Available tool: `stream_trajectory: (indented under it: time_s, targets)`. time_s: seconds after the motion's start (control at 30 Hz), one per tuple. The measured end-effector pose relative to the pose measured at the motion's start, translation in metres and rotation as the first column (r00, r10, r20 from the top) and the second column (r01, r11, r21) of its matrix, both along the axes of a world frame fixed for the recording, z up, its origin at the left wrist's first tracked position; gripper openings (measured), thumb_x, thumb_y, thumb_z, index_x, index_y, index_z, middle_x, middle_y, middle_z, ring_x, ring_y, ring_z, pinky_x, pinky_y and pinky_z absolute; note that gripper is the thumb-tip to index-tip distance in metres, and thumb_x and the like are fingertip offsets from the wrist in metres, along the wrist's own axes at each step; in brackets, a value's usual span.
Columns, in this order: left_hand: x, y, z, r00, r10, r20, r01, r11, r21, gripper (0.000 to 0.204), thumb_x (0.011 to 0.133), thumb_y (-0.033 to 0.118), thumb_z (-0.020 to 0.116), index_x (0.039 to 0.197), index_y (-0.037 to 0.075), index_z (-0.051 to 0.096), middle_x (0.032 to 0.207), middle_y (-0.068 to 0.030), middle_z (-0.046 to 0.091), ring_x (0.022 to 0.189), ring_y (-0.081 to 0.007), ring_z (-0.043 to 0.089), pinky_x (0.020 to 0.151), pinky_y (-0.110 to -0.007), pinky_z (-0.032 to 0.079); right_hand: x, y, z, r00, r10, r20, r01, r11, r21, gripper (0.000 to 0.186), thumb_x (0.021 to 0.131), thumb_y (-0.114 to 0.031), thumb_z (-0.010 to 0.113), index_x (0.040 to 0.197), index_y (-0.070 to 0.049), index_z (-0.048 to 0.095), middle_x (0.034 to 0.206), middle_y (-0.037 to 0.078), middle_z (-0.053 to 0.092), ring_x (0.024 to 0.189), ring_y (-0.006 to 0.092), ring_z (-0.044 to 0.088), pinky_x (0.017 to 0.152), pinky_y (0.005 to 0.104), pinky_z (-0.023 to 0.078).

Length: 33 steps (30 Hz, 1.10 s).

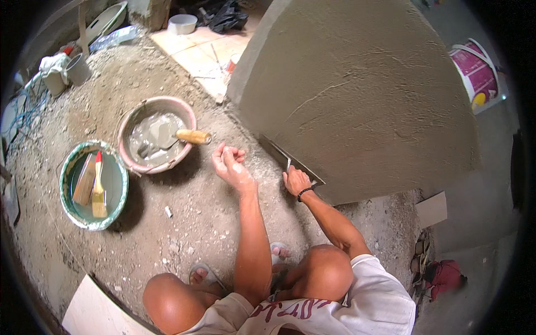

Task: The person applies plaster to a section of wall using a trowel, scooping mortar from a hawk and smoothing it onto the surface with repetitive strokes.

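Observation:
My right hand (pixel 297 180) grips the handle of a steel trowel (pixel 307 170) whose blade lies against the lower edge of a grey, freshly plastered surface (pixel 357 95). My left hand (pixel 231 164) is raised to its left with the fingers loosely curled and nothing visible in them. Just beyond that hand, a pink basin (pixel 124 144) holds wet grey mix and a smaller trowel with a wooden handle (pixel 192 137). Left of it, a green-rimmed basin (pixel 117 201) of cloudy water holds a brush with a red-tipped handle (pixel 99 187) and a wooden block (pixel 84 184).
Dusty, gritty ground (pixel 162 229) surrounds me. A loose board (pixel 95 310) lies lower left. Tiled floor (pixel 195 64) at the back bears a white tub (pixel 182 23) and black plastic (pixel 226 17). Cups (pixel 78 70) and a bottle stand back left. A pink-labelled bucket (pixel 473 72) is at right.

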State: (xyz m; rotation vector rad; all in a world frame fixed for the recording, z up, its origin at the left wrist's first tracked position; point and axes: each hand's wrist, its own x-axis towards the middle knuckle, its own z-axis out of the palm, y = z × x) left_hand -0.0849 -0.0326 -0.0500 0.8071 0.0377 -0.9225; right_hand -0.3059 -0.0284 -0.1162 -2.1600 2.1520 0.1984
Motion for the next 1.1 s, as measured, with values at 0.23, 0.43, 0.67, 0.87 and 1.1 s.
stream_trajectory:
  time_s: [0.23, 0.43, 0.67, 0.87, 1.1]
  targets:
    - [-0.015, 0.001, 0.007, 0.998, -0.066, -0.021, 0.066, 0.998, -0.019, 0.021, 0.096, 0.010, 0.046, 0.114, 0.001, 0.053, 0.079, -0.0019, 0.055, 0.066, -0.0108, 0.055, 0.059, -0.022, 0.042, 0.008, -0.011, 0.126, 0.994, 0.072, 0.082, -0.045, 0.956, -0.291, 0.033, 0.090, -0.028, 0.059, 0.086, 0.005, 0.055, 0.074, 0.031, 0.062, 0.074, 0.0477, 0.063, 0.068, 0.0553, 0.051]
    - [-0.023, 0.003, 0.018, 0.997, -0.076, -0.014, 0.075, 0.995, -0.063, 0.018, 0.098, 0.014, 0.047, 0.111, 0.004, 0.053, 0.079, -0.0014, 0.055, 0.065, -0.0104, 0.056, 0.056, -0.021, 0.043, 0.003, -0.021, 0.252, 0.969, 0.171, 0.176, -0.056, 0.852, -0.521, 0.033, 0.088, -0.029, 0.062, 0.083, 0.004, 0.057, 0.074, 0.029, 0.060, 0.072, 0.0480, 0.060, 0.064, 0.0514, 0.047]
    - [-0.030, 0.009, 0.038, 0.993, -0.107, -0.053, 0.102, 0.990, -0.102, 0.017, 0.099, 0.016, 0.048, 0.110, 0.004, 0.053, 0.079, -0.0012, 0.055, 0.064, -0.0103, 0.056, 0.056, -0.021, 0.042, -0.021, -0.001, 0.369, 0.810, 0.140, 0.569, 0.171, 0.873, -0.458, 0.029, 0.094, -0.026, 0.060, 0.073, -0.008, 0.051, 0.060, -0.003, 0.051, 0.052, 0.0074, 0.048, 0.048, 0.0258, 0.040]
    - [-0.025, 0.012, 0.043, 0.992, -0.106, -0.072, 0.097, 0.989, -0.114, 0.020, 0.098, 0.014, 0.048, 0.112, 0.001, 0.053, 0.079, -0.0017, 0.056, 0.065, -0.0101, 0.056, 0.058, -0.021, 0.042, -0.061, 0.048, 0.444, 0.761, 0.216, 0.612, 0.226, 0.796, -0.561, 0.030, 0.093, -0.037, 0.060, 0.079, -0.011, 0.054, 0.063, -0.003, 0.050, 0.052, 0.0072, 0.047, 0.046, 0.0241, 0.038]
    - [-0.015, 0.010, 0.032, 0.994, -0.102, -0.028, 0.101, 0.993, -0.057, 0.018, 0.099, 0.017, 0.049, 0.110, 0.004, 0.053, 0.078, -0.0019, 0.055, 0.065, -0.0118, 0.056, 0.057, -0.023, 0.042, -0.085, 0.118, 0.466, 0.803, 0.212, 0.557, 0.388, 0.523, -0.759, 0.029, 0.094, -0.035, 0.062, 0.080, -0.011, 0.055, 0.066, -0.004, 0.050, 0.052, 0.0073, 0.046, 0.048, 0.0240, 0.038]
